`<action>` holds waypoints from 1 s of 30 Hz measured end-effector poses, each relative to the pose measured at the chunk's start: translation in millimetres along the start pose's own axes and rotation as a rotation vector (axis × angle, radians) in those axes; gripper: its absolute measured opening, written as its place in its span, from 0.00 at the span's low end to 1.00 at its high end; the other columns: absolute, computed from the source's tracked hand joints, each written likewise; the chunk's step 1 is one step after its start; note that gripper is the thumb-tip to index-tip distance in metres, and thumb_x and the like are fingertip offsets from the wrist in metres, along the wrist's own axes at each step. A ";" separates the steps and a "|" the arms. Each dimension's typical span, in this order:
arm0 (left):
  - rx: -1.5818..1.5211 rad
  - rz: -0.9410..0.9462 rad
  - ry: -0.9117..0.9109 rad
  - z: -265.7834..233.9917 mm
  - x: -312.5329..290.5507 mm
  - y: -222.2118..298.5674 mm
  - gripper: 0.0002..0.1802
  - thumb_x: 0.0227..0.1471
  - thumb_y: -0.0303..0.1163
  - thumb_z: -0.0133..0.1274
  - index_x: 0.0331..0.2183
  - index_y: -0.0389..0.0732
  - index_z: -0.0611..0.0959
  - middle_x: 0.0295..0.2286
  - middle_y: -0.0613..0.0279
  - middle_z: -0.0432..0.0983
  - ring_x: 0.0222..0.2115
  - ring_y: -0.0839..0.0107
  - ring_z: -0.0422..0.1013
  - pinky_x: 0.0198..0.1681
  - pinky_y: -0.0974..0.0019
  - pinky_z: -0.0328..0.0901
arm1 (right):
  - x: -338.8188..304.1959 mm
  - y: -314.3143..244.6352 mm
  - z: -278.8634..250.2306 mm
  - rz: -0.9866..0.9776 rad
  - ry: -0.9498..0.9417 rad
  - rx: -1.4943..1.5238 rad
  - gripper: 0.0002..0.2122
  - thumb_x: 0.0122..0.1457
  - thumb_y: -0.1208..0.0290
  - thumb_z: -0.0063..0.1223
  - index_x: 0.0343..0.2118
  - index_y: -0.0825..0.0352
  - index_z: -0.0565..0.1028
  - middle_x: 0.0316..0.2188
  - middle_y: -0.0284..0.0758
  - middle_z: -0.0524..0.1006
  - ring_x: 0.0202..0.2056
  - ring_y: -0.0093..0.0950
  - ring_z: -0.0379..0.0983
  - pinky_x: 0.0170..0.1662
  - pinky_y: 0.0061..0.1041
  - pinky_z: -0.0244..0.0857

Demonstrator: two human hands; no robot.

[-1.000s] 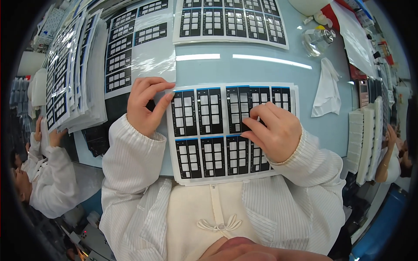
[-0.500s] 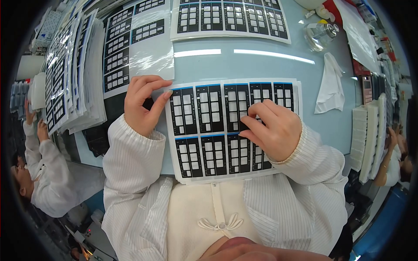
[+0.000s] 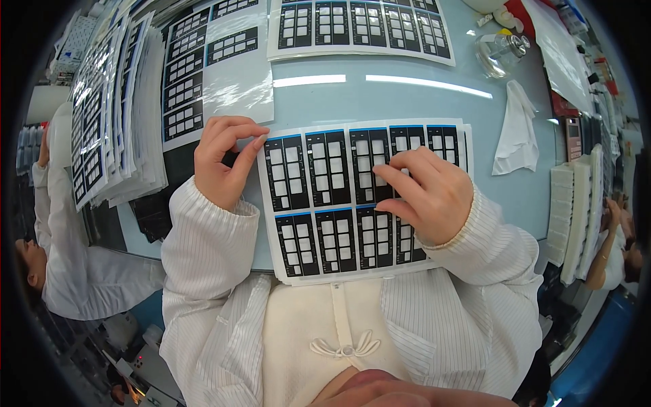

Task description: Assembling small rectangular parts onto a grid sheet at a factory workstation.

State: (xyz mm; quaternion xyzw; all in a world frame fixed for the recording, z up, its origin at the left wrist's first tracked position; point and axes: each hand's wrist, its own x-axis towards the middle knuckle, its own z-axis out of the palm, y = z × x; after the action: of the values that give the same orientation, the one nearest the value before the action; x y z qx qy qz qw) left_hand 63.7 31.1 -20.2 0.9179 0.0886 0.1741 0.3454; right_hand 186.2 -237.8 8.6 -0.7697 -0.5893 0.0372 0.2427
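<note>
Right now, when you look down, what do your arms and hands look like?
Loose white fabric sleeves with thin dark stripes cover my arms, ending in gathered, wrinkly cuffs. My left hand and right hand are bare, with no gloves and no rings that I can see.

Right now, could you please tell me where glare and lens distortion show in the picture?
In the head view throughout: two bright reflected strips lie on the table; glare streaks the glossy sheet at upper left; toward the rim, surroundings bend and corners go black.
</note>
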 end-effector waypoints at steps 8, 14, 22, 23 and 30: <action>-0.024 -0.020 -0.004 0.2 1.6 1.8 0.05 0.45 0.22 0.56 0.29 0.40 0.82 0.29 0.64 0.74 0.31 0.74 0.66 0.24 0.76 0.61 | 4.2 3.1 -4.5 0.108 -0.102 -0.038 0.29 0.32 0.63 0.66 0.43 0.65 0.73 0.33 0.36 0.69 0.31 0.30 0.68 0.31 0.24 0.66; -0.026 -0.023 -0.006 -0.3 0.6 2.2 0.05 0.45 0.23 0.56 0.29 0.41 0.82 0.29 0.65 0.75 0.31 0.73 0.66 0.25 0.75 0.61 | 5.8 12.3 -2.6 0.067 -0.009 -0.068 0.30 0.33 0.60 0.66 0.45 0.64 0.73 0.34 0.36 0.68 0.33 0.31 0.67 0.33 0.26 0.66; -0.035 -0.010 0.009 -0.1 0.9 0.0 0.04 0.45 0.24 0.56 0.29 0.40 0.82 0.29 0.65 0.75 0.32 0.72 0.66 0.25 0.74 0.62 | 9.4 23.0 -1.3 0.046 -0.071 -0.127 0.31 0.39 0.50 0.61 0.46 0.63 0.71 0.39 0.40 0.66 0.38 0.35 0.66 0.39 0.31 0.64; -0.020 0.007 0.014 -0.2 1.1 -0.4 0.04 0.45 0.24 0.56 0.28 0.40 0.82 0.29 0.65 0.75 0.32 0.72 0.66 0.25 0.74 0.62 | 8.8 22.9 -1.9 0.047 -0.069 -0.126 0.31 0.39 0.50 0.61 0.46 0.63 0.71 0.39 0.40 0.66 0.38 0.35 0.66 0.39 0.31 0.64; -0.035 -0.007 0.035 2.8 0.4 -4.4 0.04 0.44 0.24 0.56 0.28 0.41 0.82 0.26 0.66 0.74 0.28 0.75 0.64 0.24 0.76 0.58 | -14.8 38.2 -30.4 0.222 0.224 0.018 0.22 0.44 0.68 0.62 0.43 0.70 0.72 0.32 0.38 0.70 0.32 0.29 0.68 0.35 0.23 0.64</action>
State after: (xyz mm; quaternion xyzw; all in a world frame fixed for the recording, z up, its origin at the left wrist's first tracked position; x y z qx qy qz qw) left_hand 65.0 32.8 -25.0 0.9083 0.0945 0.1904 0.3603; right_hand 226.1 -268.7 16.0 -0.8272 -0.4697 -0.0172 0.3081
